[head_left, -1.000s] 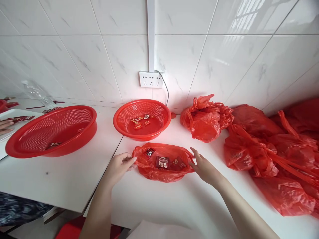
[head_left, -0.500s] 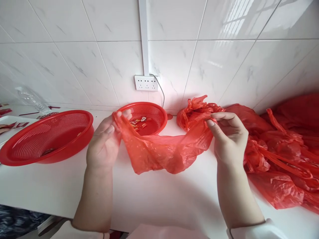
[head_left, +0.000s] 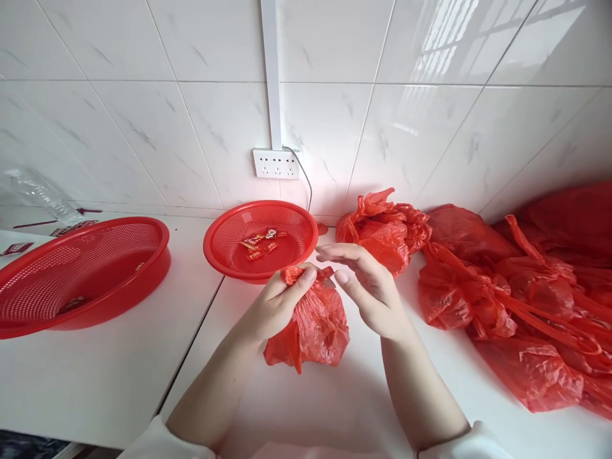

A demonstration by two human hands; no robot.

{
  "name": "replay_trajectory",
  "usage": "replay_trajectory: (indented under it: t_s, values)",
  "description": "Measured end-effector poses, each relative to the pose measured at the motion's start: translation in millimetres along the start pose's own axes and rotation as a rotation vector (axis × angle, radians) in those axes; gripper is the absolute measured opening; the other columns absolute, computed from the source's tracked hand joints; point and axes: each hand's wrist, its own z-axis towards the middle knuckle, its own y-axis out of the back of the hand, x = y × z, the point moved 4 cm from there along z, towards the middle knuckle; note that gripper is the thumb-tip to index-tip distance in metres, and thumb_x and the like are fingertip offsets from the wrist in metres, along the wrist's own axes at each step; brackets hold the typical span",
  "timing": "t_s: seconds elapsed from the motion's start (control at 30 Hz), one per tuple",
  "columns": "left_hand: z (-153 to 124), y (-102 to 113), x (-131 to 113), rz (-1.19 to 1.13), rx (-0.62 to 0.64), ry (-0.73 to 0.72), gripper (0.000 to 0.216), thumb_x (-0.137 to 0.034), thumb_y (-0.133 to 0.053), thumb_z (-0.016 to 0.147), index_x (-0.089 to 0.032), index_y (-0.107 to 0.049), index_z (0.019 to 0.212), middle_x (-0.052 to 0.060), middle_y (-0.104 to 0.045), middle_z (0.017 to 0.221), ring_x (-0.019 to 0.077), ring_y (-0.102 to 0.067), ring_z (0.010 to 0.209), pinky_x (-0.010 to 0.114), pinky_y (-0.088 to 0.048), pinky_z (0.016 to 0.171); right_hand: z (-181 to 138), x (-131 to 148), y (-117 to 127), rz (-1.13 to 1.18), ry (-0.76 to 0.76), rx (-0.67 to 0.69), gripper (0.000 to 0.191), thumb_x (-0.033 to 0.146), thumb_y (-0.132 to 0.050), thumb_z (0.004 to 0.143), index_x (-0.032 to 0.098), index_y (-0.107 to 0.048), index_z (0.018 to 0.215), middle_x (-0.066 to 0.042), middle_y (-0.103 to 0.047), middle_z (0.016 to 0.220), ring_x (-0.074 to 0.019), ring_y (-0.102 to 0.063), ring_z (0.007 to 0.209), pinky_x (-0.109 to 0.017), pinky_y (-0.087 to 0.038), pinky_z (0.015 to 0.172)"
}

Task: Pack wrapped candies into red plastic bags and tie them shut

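A crumpled red plastic bag (head_left: 318,328) hangs bunched up from my left hand (head_left: 280,303), which is closed around its gathered top. Just right of the bag's top is my right hand (head_left: 370,290), thumb and fingers apart, holding nothing. Behind the hands stands a round red plastic basket (head_left: 217,248) with several small wrapped packets (head_left: 262,245) on its floor. The bag's contents, if any, cannot be made out.
A larger red basket (head_left: 115,306) stands at the left, near a clear plastic bottle (head_left: 43,197). Behind my right hand lies a crumpled red bag bundle (head_left: 387,229). Several red plastic bags (head_left: 530,287) are heaped at the right. A power socket (head_left: 276,164) is on the tiled wall.
The bag was stretched wide between both hands. Now its top is gathered in my left hand, my right hand has let go, and both hands have come together.
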Motion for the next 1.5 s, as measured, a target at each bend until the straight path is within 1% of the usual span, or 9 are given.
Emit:
replay_trajectory:
  t_s: [0.13,0.23,0.4,0.57,0.63,0.77,0.87,1.0,1.5]
  values:
    - [-1,9,19,-0.022,0.041,0.260,0.035,-0.050,-0.045,0.095,-0.020,-0.056,0.081,-0.005,-0.049,0.053,0.0068,-0.046,0.039,0.017,-0.039,0.038,-1,-15,4,-0.146,-0.031,0.086,0.017,0.021,-0.054,0.093,0.022,-0.066,0.106,-0.005,-0.070,0.095,-0.0163,-0.065,0.088,-0.034,-0.055,0.081]
    - [1,12,28,-0.180,0.120,0.407,0.038,-0.055,-0.042,0.094,-0.021,-0.059,0.094,-0.010,-0.036,0.037,0.0063,-0.028,0.024,0.016,-0.023,0.026,-2,-17,8,-0.170,0.009,0.059,0.017,0.017,-0.053,0.093,0.022,-0.066,0.103,-0.005,-0.069,0.093,-0.0163,-0.065,0.087,-0.033,-0.055,0.079]
    - [12,18,33,-0.392,0.142,0.435,0.040,-0.049,-0.039,0.097,-0.021,-0.056,0.120,-0.001,-0.061,0.050,0.0048,-0.039,0.027,0.014,-0.030,0.033,-6,-6,17,-0.218,0.194,0.011,0.019,0.011,-0.057,0.089,0.023,-0.065,0.101,-0.005,-0.070,0.091,-0.0182,-0.065,0.085,-0.035,-0.055,0.076]
    - [15,21,34,-0.502,0.051,0.393,0.026,-0.042,-0.048,0.095,-0.020,-0.060,0.102,-0.002,-0.062,0.058,0.0047,-0.050,0.040,0.013,-0.036,0.042,-13,9,6,-0.269,0.245,0.401,0.018,0.009,-0.054,0.090,0.022,-0.064,0.097,-0.003,-0.068,0.082,-0.0157,-0.063,0.077,-0.031,-0.052,0.069]
    - [12,19,30,-0.417,0.099,0.342,0.029,-0.044,-0.042,0.097,-0.020,-0.057,0.092,-0.004,-0.058,0.055,0.0044,-0.042,0.032,0.016,-0.028,0.035,-13,10,4,-0.243,0.216,0.402,0.013,0.015,-0.058,0.090,0.022,-0.064,0.099,-0.004,-0.068,0.088,-0.0161,-0.064,0.081,-0.031,-0.053,0.072]
    - [1,18,13,0.256,0.154,0.046,0.027,-0.034,-0.039,0.098,-0.021,-0.056,0.083,-0.005,-0.049,0.052,0.0081,-0.043,0.039,0.021,-0.033,0.042,-6,-4,5,-0.094,0.078,0.108,0.018,0.029,-0.056,0.093,0.023,-0.061,0.110,-0.010,-0.062,0.122,-0.0224,-0.058,0.115,-0.040,-0.051,0.095]
    - [-4,16,1,0.712,0.084,-0.322,0.016,-0.014,-0.046,0.092,-0.021,-0.060,0.094,0.000,-0.062,0.075,0.0137,-0.059,0.069,0.025,-0.045,0.064,-4,-25,-6,0.058,-0.117,0.092,0.031,0.034,-0.042,0.099,0.026,-0.051,0.128,-0.010,-0.044,0.147,-0.0211,-0.056,0.120,-0.041,-0.050,0.097]
    - [0,14,2,0.667,0.078,-0.564,0.037,-0.006,-0.042,0.092,-0.024,-0.050,0.124,0.007,-0.061,0.116,0.0181,-0.059,0.104,0.030,-0.048,0.088,-2,-46,-17,0.236,-0.297,0.135,0.041,0.038,-0.041,0.100,0.028,-0.041,0.140,-0.010,-0.047,0.144,-0.0150,-0.063,0.095,-0.034,-0.055,0.082]
    - [12,13,17,0.149,0.167,-0.398,0.029,-0.026,-0.037,0.100,-0.022,-0.053,0.124,0.009,-0.051,0.112,0.0196,-0.060,0.100,0.036,-0.053,0.085,0,-60,-11,0.644,-0.435,-0.057,0.027,0.028,-0.072,0.082,0.025,-0.063,0.107,0.001,-0.063,0.088,-0.0084,-0.054,0.066,-0.023,-0.042,0.057]
